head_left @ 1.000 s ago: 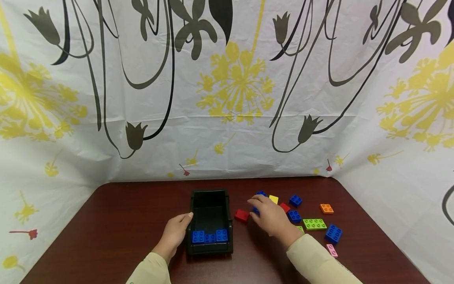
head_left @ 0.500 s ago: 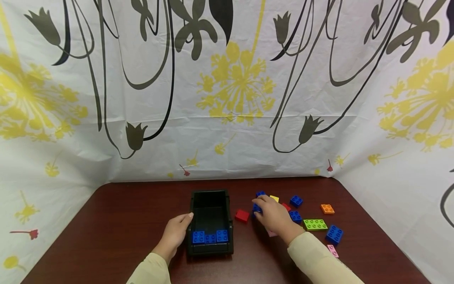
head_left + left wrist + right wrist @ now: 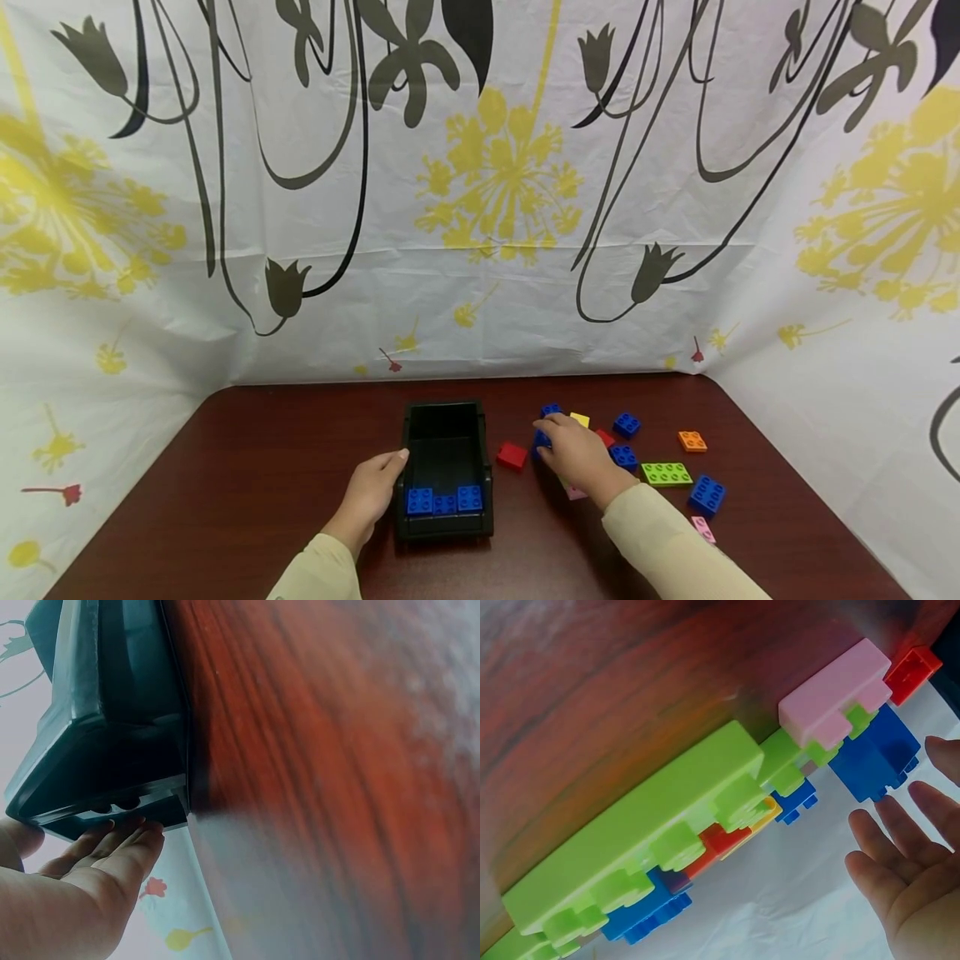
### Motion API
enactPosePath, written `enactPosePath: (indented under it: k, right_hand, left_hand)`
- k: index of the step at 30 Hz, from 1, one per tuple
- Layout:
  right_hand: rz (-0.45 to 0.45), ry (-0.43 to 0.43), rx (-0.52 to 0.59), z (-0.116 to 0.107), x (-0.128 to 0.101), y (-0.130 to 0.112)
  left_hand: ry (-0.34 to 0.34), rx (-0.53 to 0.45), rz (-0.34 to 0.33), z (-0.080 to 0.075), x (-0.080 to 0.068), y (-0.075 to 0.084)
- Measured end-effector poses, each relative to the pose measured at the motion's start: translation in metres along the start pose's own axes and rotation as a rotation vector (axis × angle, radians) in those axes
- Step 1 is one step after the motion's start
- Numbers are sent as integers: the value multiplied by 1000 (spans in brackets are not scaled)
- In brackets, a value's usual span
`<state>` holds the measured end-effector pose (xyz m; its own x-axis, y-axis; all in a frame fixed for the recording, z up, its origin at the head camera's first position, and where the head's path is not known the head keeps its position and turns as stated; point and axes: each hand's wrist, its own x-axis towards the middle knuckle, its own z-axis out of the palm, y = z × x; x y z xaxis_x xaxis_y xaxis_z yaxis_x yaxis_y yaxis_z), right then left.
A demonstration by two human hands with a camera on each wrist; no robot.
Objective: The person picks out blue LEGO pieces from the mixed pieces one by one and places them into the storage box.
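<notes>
On the tabletop [image 3: 262,483], gripping a black bin [image 3: 444,527] by its 9 o'clock wall with the left hand [image 3: 367,492], with thumb at the rim and fingers laid along the outside; probably held this way to steady the bin without covering its opening. At 3 o'clock from the bin, curving the right hand [image 3: 577,454] loosely about a blue brick [image 3: 874,754], with fingers apart and moderately wide; hard to tell whether touching.

Inside the bin, lined along the 6 o'clock end, studs up: 3 blue bricks [image 3: 445,503], perhaps placed so to leave the remaining floor free. Outside, scattered from roughly 2 to 4 o'clock of the bin, presumably for easy access by the right hand: loose bricks, including a red brick [image 3: 512,456] near the bin, a long lime brick [image 3: 667,474] with 8 studs and an orange brick [image 3: 692,442] farther out.

From the head view alone, visible down into the bin. From the left wrist view, added: fingertips against the outer wall, hidden from above. From the right wrist view, exposed almost whole: a pink brick [image 3: 836,690], mostly covered from overhead.
</notes>
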<state>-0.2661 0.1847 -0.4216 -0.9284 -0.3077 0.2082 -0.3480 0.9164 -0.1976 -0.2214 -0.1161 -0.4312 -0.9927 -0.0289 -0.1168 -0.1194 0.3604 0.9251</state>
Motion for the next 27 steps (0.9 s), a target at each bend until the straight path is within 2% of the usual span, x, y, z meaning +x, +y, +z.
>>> enactPosePath:
  k: [14, 27]
  right_hand:
    - [18, -58, -18, 3, 6, 0]
    - [43, -83, 20, 2, 9, 1]
  left_hand:
    - [9, 3, 5, 0, 0, 0]
    - [11, 4, 6, 0, -1, 2]
